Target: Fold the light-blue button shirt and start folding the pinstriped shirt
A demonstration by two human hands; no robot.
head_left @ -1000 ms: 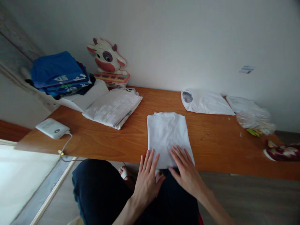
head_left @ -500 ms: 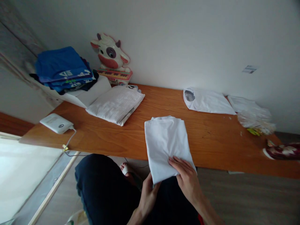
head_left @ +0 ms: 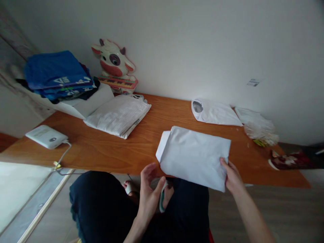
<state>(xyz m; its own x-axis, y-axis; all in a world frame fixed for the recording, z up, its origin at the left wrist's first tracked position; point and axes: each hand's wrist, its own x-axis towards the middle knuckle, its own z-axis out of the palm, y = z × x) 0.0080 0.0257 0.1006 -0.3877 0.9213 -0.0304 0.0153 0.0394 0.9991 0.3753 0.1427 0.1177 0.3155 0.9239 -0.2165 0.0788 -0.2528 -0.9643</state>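
A flat white folded cloth (head_left: 194, 155), perhaps a garment, lies sideways over the front part of the wooden table, its near edge reaching past the table edge above my lap. My right hand (head_left: 232, 175) grips its right end, thumb on top and the other fingers hidden beneath. A narrow folded strip shows at the cloth's left end. Just below that end, my left hand (head_left: 149, 189) is held in the air with thumb and fingers apart, touching nothing.
On the wooden table (head_left: 116, 153) are a white power bank (head_left: 47, 135) with a cable, a folded whitish cloth (head_left: 117, 114), blue folded clothes (head_left: 59, 76), a cow toy keyboard (head_left: 115, 65), another white folded cloth (head_left: 217, 113), a clear plastic bag (head_left: 262, 130) and a dark red patterned item (head_left: 286, 160).
The white cloth has turned from upright to sideways and moved right. My left hand has let go of its lower corner; my right hand has shifted to grip its right end.
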